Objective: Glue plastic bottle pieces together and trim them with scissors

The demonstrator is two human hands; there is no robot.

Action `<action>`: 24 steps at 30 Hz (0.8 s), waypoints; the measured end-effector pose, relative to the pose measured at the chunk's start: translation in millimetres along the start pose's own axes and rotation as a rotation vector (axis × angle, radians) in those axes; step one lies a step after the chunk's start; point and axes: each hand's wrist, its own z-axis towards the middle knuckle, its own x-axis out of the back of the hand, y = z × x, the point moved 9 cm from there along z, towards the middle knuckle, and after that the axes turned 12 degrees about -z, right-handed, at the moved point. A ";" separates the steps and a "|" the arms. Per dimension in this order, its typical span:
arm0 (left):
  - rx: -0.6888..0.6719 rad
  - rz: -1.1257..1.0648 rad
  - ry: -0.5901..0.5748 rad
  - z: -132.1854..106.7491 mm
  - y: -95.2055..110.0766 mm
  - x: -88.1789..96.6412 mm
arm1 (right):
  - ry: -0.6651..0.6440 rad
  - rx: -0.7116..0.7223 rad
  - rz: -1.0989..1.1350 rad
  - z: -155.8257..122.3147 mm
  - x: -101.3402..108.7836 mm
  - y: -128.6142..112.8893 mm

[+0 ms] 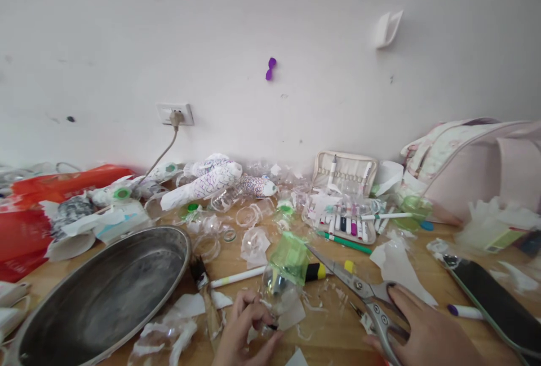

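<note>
My left hand [245, 326] is closed around the lower end of a cut plastic bottle piece [284, 276], clear at the bottom and green at the top, held just above the wooden table [338, 332]. My right hand [426, 332] grips the handles of metal scissors [350, 280]. The blades are closed and point up-left toward the bottle piece, their tip close to its green part. A white marker with a yellow-and-black end [270, 273] lies on the table behind the bottle piece.
A large round metal tray [105, 293] sits at the left. An open marker case [344, 208] stands by the wall, with painted bottles [207, 181], plastic rings and scraps around. A phone [490, 298] lies at the right, a pink bag [473, 163] behind it, red plastic [25, 225] far left.
</note>
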 end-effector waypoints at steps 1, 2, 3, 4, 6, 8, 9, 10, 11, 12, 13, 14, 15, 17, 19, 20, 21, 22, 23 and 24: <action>-0.016 -0.001 -0.008 -0.4 0.9 -1.0 | 0.030 0.023 -0.031 0.9 3.6 -2.8; -0.030 -0.004 -0.017 -0.8 1.7 -2.0 | 0.049 0.034 -0.056 1.8 5.7 -4.5; -0.041 -0.009 -0.024 -1.1 2.3 -2.7 | 0.062 0.032 -0.069 2.6 7.0 -5.0; -0.046 -0.016 -0.028 -1.2 2.3 -3.1 | 0.066 0.023 -0.070 3.1 7.0 -4.8; -0.042 -0.024 -0.030 -0.9 1.8 -3.1 | 0.054 -0.018 -0.051 3.4 4.1 -1.6; -0.033 -0.022 -0.034 -0.3 1.0 -3.2 | 0.046 -0.060 -0.032 2.6 1.0 2.1; -0.031 -0.018 -0.038 -0.1 0.7 -3.4 | 0.050 -0.068 -0.030 2.0 0.2 3.0; -0.030 -0.011 -0.044 -0.1 0.5 -3.7 | 0.059 -0.067 -0.036 1.5 0.3 3.3; -0.030 -0.004 -0.053 -0.3 0.2 -4.2 | 0.080 -0.056 -0.046 1.1 1.7 2.8; -0.032 0.005 -0.061 -0.7 -0.2 -4.6 | 0.100 -0.041 -0.060 0.8 3.5 1.9; -0.036 0.014 -0.070 -1.1 -0.5 -5.2 | 0.116 -0.026 -0.074 0.7 5.2 1.2; -0.040 0.023 -0.082 -1.7 -0.8 -6.0 | 0.128 -0.016 -0.086 0.7 6.8 1.0; -0.043 0.030 -0.091 -2.2 -1.2 -6.6 | 0.138 -0.008 -0.088 0.8 8.4 1.0; -0.044 0.028 -0.100 -2.9 -2.1 -7.1 | 0.153 0.001 -0.074 1.2 11.2 1.9; -0.043 0.010 -0.102 -3.2 -2.1 -7.5 | 0.169 0.033 -0.043 1.7 13.6 0.7; -0.047 0.000 -0.101 -3.1 -1.4 -7.5 | 0.174 0.056 -0.031 1.9 14.5 -0.5; -0.047 -0.003 -0.099 -2.9 -0.8 -7.3 | 0.179 0.071 -0.029 2.3 15.4 -1.2; -0.047 0.001 -0.096 -2.4 -0.1 -7.1 | 0.181 0.081 -0.037 2.8 16.1 -1.5; -0.047 0.010 -0.090 -1.8 0.9 -6.6 | 0.188 0.088 -0.042 3.4 17.2 -1.7; -0.046 0.021 -0.086 -1.1 1.8 -6.1 | 0.190 0.087 -0.048 4.0 18.1 -1.0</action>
